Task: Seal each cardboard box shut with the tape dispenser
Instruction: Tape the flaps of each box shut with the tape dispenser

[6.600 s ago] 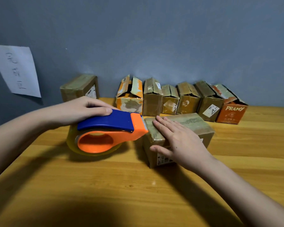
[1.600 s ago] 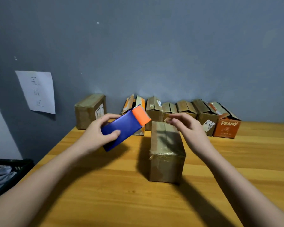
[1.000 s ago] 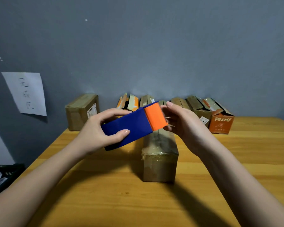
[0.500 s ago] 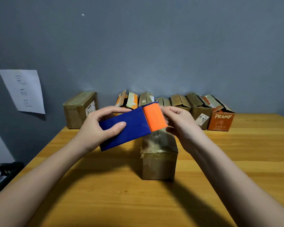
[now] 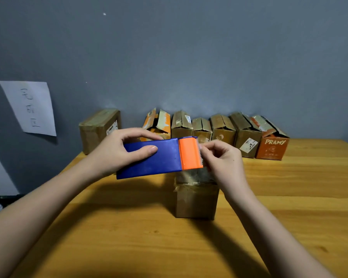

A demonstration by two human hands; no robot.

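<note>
Wooden table (image 5: 129,237), tape dispenser (image 5: 159,157) between fingers (image 5: 206,148)

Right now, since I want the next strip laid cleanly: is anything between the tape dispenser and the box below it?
Nothing visible. The tape dispenser, gripped by the left hand, hangs over the near box with open air between. The right hand pinches at its orange end, beside that path.

Left grip (image 5: 117,155) curled, right grip (image 5: 222,157) pinching.
</note>
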